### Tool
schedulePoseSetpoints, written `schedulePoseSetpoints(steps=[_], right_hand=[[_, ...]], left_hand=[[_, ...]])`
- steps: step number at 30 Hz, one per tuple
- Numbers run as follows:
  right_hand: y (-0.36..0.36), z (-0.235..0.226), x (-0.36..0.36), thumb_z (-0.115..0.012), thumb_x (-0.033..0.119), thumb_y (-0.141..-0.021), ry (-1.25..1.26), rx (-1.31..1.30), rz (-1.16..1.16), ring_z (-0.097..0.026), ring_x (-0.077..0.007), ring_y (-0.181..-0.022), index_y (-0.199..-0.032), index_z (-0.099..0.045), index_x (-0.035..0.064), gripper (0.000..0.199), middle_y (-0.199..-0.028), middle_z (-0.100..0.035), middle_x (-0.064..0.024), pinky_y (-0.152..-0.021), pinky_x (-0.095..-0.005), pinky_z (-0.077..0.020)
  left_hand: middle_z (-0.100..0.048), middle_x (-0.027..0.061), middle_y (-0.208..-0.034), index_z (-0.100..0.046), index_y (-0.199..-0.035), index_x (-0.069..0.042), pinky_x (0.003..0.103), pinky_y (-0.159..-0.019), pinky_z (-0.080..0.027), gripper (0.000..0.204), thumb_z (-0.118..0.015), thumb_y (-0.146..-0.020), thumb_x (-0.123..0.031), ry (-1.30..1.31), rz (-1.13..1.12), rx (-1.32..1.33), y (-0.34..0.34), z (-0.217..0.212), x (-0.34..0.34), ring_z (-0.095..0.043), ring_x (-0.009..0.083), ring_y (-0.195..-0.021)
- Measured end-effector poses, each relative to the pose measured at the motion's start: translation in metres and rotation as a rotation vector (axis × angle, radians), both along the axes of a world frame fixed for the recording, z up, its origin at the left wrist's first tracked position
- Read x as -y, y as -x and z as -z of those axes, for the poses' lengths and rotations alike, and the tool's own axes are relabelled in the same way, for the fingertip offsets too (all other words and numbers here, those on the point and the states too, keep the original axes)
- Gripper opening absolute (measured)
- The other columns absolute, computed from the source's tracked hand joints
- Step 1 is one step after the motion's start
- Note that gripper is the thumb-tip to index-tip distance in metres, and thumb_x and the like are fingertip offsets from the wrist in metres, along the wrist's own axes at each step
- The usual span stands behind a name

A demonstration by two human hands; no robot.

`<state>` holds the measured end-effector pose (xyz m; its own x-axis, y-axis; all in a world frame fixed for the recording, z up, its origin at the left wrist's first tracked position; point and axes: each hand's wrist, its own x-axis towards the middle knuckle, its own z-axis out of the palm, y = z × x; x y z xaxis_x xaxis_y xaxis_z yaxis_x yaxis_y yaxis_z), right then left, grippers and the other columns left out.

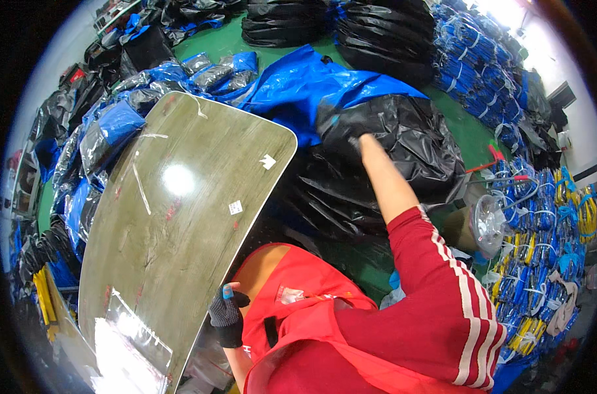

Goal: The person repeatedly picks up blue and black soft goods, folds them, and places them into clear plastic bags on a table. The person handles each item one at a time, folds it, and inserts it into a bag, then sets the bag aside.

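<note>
My left hand (227, 316), in a dark dotted glove with blue on one finger, is beside the right edge of the wood-patterned tabletop (200, 157). Its fingers are curled in; whatever they may hold does not show. With the arm stretched forward, my right hand (341, 130) in a dark glove is at the border of a blue plastic sheet (298, 85) and shiny black plastic (403, 131) on a large heap. Motion blurs that hand, and its fingers merge with the black material, so its grip cannot be made out.
Clear-wrapped blue and black packages (111, 134) are piled along the table's left side. Black bundles (383, 39) stand at the back. On the right are stacks of tied blue bundles (475, 65) and a plastic-wrapped roll (487, 226). Green floor (210, 39) shows between piles.
</note>
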<state>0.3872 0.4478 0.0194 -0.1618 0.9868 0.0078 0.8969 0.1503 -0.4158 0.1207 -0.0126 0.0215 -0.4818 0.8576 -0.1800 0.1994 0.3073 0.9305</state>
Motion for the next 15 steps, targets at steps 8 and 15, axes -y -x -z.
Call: schedulePoseSetpoints(steps=[8, 15], right_hand=[[0.001, -0.156, 0.142, -0.070, 0.017, -0.084, 0.293, -0.752, -0.889, -0.066, -0.0164, -0.086, -0.107, -0.067, 0.0015, 0.028, -0.093, -0.070, -0.0114, -0.076, -0.0299, -0.0525], [0.073, -0.065, 0.294, -0.065, 0.034, -0.088, 1.170, -0.345, -1.924, -0.062, -0.0343, -0.089, -0.104, -0.064, -0.0003, 0.037, -0.096, -0.066, -0.0187, -0.078, -0.0401, -0.0475]], left_hand=[[-0.067, 0.0146, -0.091, -0.059, -0.109, 0.003, 0.038, -0.078, -0.054, 0.047, -0.044, -0.100, -0.041, -0.052, 0.021, 0.472, 0.096, 0.025, -0.019, -0.066, 0.0238, -0.083], [-0.065, 0.0125, -0.102, -0.055, -0.119, -0.002, 0.039, -0.083, -0.052, 0.045, -0.046, -0.098, -0.041, -0.120, -0.118, 0.236, 0.250, -0.039, 0.020, -0.064, 0.0241, -0.093]])
